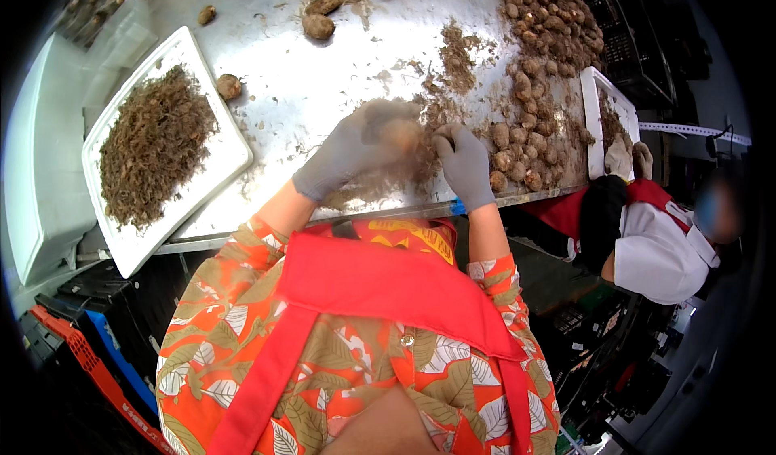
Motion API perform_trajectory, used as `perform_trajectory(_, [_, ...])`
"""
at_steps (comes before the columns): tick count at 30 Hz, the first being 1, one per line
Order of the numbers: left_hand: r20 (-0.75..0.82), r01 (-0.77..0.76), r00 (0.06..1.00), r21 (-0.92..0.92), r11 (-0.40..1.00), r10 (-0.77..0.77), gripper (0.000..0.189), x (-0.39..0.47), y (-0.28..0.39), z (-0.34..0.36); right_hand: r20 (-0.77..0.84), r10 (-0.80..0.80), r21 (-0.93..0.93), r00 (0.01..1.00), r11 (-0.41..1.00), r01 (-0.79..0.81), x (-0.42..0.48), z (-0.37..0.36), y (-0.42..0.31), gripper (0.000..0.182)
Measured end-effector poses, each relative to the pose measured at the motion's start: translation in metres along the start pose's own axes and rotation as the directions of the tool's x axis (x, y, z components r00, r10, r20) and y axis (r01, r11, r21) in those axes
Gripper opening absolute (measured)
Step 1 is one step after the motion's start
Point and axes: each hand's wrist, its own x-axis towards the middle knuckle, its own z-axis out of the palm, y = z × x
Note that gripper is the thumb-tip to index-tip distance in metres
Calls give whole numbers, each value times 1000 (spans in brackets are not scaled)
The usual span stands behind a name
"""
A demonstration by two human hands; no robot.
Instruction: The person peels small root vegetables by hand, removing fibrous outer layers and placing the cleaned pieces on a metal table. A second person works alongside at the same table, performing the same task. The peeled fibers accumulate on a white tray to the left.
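My left hand [348, 146], in a grey glove, is wrapped around a brown taro corm [402, 137], blurred by motion. My right hand [465, 161], gloved in grey too, is just right of the corm with thumb and fingers pinched on brown husk fibres [424, 167]. Both hands are above the near edge of a shiny metal table [291, 91]. Loose fibres lie on the metal under and beyond them. To my right spreads a group of taro corms [527, 146], most with rough hairy skin.
A white foam tray [233, 146] at left holds a heap of fibres [154, 146]. Single corms [229, 86] lie near it, and more [318, 26] at the far side. A large corm pile [548, 21] is far right. A co-worker's gloved hands [619, 157] are at another white tray [594, 121].
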Motion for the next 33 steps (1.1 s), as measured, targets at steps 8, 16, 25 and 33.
perform_trajectory(8, [139, -6, 987, -434, 901, 74, 81, 4, 3, 5, 47, -24, 459, 999, 889, 0, -18, -14, -63, 25])
perform_trajectory(16, [181, -13, 978, -437, 899, 102, 85, 3, 10, 8, -176, -195, 16, 965, 980, 201, -2, 3, -18, 9])
perform_trajectory(25, [198, 20, 973, -573, 820, 115, 81, 7, 5, 10, -51, -155, 411, 987, 897, 162, -30, -2, -60, 34])
perform_trajectory(33, [188, 84, 982, -427, 900, -3, 81, 1, 2, 7, -224, -142, 167, 964, 969, 182, -12, 6, -19, 13])
